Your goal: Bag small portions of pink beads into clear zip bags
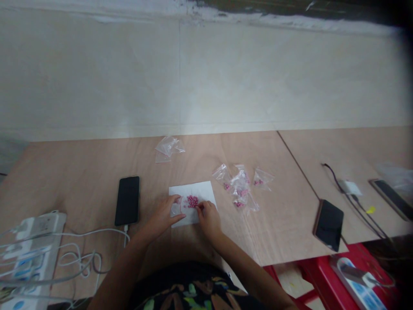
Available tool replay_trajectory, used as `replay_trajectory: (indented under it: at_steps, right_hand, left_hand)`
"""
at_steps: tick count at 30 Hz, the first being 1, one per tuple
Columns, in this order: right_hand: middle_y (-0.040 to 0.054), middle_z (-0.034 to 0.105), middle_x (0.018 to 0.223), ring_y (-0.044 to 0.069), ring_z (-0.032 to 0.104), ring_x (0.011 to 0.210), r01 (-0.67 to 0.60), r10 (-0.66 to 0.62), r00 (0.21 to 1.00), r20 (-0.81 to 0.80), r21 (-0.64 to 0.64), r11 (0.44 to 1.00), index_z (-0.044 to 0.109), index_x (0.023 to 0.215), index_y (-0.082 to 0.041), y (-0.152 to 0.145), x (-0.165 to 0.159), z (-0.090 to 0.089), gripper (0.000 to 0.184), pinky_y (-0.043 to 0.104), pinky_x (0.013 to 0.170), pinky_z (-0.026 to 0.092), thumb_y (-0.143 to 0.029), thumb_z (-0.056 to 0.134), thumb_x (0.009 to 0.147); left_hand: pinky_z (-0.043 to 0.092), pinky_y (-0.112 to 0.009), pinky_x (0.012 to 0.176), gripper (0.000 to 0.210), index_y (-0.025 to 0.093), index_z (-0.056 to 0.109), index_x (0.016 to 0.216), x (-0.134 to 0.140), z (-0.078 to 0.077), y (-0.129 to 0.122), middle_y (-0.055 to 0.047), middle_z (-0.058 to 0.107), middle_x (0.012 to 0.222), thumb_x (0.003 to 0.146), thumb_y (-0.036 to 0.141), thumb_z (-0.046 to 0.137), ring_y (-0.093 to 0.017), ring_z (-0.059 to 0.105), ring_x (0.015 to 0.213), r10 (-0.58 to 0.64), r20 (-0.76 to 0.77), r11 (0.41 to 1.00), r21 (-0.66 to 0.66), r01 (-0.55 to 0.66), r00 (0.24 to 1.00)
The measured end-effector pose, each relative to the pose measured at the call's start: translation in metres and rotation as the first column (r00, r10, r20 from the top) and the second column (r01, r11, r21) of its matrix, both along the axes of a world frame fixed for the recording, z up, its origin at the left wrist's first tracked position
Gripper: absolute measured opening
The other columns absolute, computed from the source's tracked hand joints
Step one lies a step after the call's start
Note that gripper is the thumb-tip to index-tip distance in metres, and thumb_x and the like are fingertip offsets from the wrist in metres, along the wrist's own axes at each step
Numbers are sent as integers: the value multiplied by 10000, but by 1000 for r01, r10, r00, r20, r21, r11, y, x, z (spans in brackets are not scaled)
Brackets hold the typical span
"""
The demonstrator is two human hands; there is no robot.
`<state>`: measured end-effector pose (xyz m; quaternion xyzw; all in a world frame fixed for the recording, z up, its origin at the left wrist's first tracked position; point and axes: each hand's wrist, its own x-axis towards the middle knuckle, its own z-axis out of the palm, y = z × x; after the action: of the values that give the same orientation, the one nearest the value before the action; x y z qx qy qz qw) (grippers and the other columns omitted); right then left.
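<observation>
A pile of small pink beads (192,201) lies on a white sheet of paper (193,188) on the wooden table. At the left side of the paper, my left hand (164,214) has its thumb and forefinger around a small clear plastic bag (176,209), mouth towards the beads. A few pink specks show between the bag and the pile. My right hand (209,219) is closed in a pinch at the pile's right edge; whatever is between its fingertips is too small to make out.
Several clear bags with pink beads (240,189) lie to the right. Further clear bags (168,147) lie near the wall. A charging phone (127,200) and a cabled power strip (40,241) are at left, another phone (329,224) at right. A red stool (322,275) stands below the edge.
</observation>
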<state>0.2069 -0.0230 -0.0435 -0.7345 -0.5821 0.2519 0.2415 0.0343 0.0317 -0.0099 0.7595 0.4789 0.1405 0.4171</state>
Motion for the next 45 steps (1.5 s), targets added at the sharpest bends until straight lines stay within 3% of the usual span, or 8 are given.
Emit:
replay_trajectory:
  at_steps: [11,21,27,30,34,37,41,45]
  right_hand:
    - [88,579,821,219,510,817,27,-27,999,-20,-10,1000,564,799,-172,1,-3,0,120,318,698,399,-141,454,765]
    - [50,578,825,153,487,695,17,43,925,-378,156,988,549,887,-168,4,-11,40,140,282,640,407,-215,509,761]
    - [57,568,882,146,489,687,24,28,892,-452,109,994,524,916,-170,2,-18,46,234,277,623,414,-296,567,723]
    - [38,574,806,141,501,668,19,27,876,-481,91,996,538,845,-173,7,-18,51,145,269,616,414,-280,530,748]
    - [33,581,734,147,521,683,41,12,875,-484,97,994,563,771,-173,15,-10,60,139,263,609,411,-278,473,787]
    - [33,584,765,143,519,677,-27,62,861,-505,75,997,556,806,-175,15,-8,67,140,252,580,412,-303,525,756]
    - [23,579,769,139,514,664,-73,95,850,-518,63,995,532,834,-177,14,-16,71,182,253,587,415,-282,596,700]
    - [12,567,685,134,510,633,-46,83,863,-499,86,995,536,734,-176,19,-15,74,72,251,588,403,-244,523,753]
  left_hand:
    - [392,-378,874,504,167,438,1110,0,-2,-1,-102,542,1068,676,333,633,-232,511,992,-20,-15,1000,5,20,1000]
    - [382,-383,863,478,171,442,1089,4,-2,2,-83,539,1049,676,320,629,-232,503,975,-19,36,1000,12,19,999]
    - [395,-369,826,456,159,411,1047,12,7,0,-80,520,989,663,274,628,-220,501,937,121,95,992,-42,-118,988]
    - [396,-362,811,470,169,381,1031,15,11,-3,-59,505,944,646,252,637,-201,504,903,191,129,981,-52,-185,973]
    - [417,-305,749,419,195,366,987,11,18,-3,-18,485,900,675,293,628,-152,511,821,144,227,989,-67,-132,963]
    - [419,-275,694,320,196,371,926,9,24,-2,6,469,837,712,280,593,-132,502,760,157,235,987,-69,-145,959]
    - [416,-288,686,395,196,347,964,15,25,-6,8,448,833,677,239,615,-135,487,745,242,201,970,-51,-236,949]
    - [431,-290,719,464,217,332,1027,14,30,-9,-23,454,940,674,256,632,-153,494,843,175,283,984,-71,-161,943]
